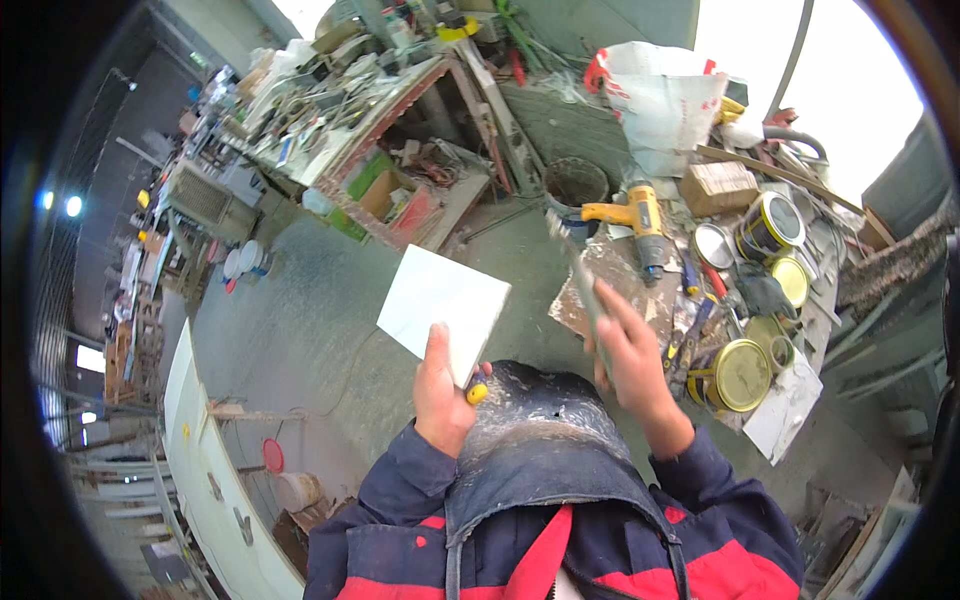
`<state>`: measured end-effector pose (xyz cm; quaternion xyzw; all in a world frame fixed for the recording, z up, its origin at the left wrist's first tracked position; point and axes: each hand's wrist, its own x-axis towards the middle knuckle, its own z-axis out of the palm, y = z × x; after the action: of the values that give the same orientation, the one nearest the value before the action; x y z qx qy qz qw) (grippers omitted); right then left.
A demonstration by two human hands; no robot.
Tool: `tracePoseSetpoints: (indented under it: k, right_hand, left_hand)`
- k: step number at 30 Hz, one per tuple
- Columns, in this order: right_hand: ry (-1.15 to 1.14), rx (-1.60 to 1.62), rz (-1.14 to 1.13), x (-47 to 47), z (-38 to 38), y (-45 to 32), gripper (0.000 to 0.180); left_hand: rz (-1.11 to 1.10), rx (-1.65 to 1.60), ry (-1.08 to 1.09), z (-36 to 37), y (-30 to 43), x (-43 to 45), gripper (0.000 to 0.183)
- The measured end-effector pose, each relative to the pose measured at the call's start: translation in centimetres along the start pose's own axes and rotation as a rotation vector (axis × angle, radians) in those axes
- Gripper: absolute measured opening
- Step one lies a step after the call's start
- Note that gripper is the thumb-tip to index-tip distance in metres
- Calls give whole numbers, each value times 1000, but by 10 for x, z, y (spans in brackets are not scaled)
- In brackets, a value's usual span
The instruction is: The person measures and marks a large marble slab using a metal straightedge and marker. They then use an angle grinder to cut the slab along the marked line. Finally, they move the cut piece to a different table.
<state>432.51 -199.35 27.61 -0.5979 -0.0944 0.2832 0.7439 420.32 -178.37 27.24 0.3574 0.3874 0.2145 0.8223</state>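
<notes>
My left hand grips a white square panel by its near corner, the thumb lying flat on the face. A yellow-and-blue tool handle sticks out between that hand and the panel's underside; the rest of this tool is hidden. To the right, my right hand holds a long, thin grey tool pointing up and away. Motion blurs it, so its exact kind cannot be told. The tool and the panel are apart. Below both hands is my stained dark apron.
A cluttered bench on the right bears a yellow heat gun, metal cans, scrapers and a cardboard box. Behind it stand a bucket and a white sack. A tool-covered workbench stands ahead; a white panel lies left.
</notes>
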Motion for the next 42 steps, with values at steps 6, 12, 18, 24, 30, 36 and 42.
tracePoseSetpoints:
  k: [6, 12, 18, 24, 30, 36, 42]
  right_hand:
    - [-264, -425, -330, -30, 61, 22, 53]
    - [149, 6, -84, 82, 63, 13, 51]
    - [14, 110, 156, 107, 130, 23, 50]
    - [-290, -178, 177, 169, 226, -8, 51]
    - [105, 81, 63, 255, 281, -18, 49]
    - [182, 104, 205, 236, 278, 16, 53]
    - [233, 207, 259, 218, 280, 44, 54]
  left_hand:
    - [28, -114, 35, -12, 17, 25, 40]
    - [-14, 2, -194, -23, 61, 64, 45]
    - [129, 163, -215, -101, 172, 181, 52]
    - [-12, 327, -326, -141, 251, 254, 43]
    - [-134, 632, -477, -168, 295, 300, 36]
    - [213, 467, -108, -194, 367, 400, 45]
    - [148, 541, -11, -187, 392, 510, 53]
